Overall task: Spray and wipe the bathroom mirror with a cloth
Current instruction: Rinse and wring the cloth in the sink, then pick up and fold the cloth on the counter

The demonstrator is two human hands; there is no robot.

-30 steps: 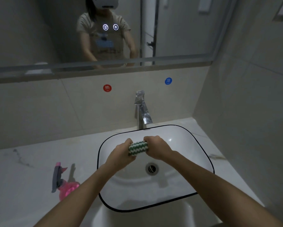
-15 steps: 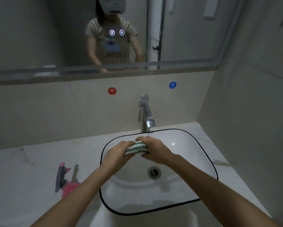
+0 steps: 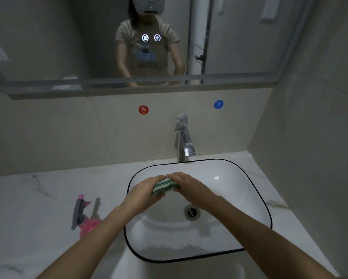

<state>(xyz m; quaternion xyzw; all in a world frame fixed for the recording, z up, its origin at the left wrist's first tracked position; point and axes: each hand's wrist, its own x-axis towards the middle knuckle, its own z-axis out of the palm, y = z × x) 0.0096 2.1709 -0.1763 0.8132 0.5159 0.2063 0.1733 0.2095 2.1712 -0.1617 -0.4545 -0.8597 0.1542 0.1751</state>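
Observation:
A bunched green-and-white zigzag cloth (image 3: 165, 186) is held over the white sink basin (image 3: 239, 198). My left hand (image 3: 143, 195) grips its left end and my right hand (image 3: 189, 188) curls over its right end. The bathroom mirror (image 3: 48, 41) spans the wall above and reflects a person in a beige T-shirt. A pink spray bottle (image 3: 84, 218) with a grey trigger stands on the counter left of the basin.
A chrome faucet (image 3: 184, 137) rises behind the basin. Red (image 3: 143, 109) and blue (image 3: 218, 104) round stickers sit on the tiled wall under the mirror. The marble counter (image 3: 28, 208) stretches left; a tiled side wall (image 3: 310, 137) closes the right.
Both hands have twisted the cloth, my right hand rolling over its top. The view has tilted up, showing more of the mirror.

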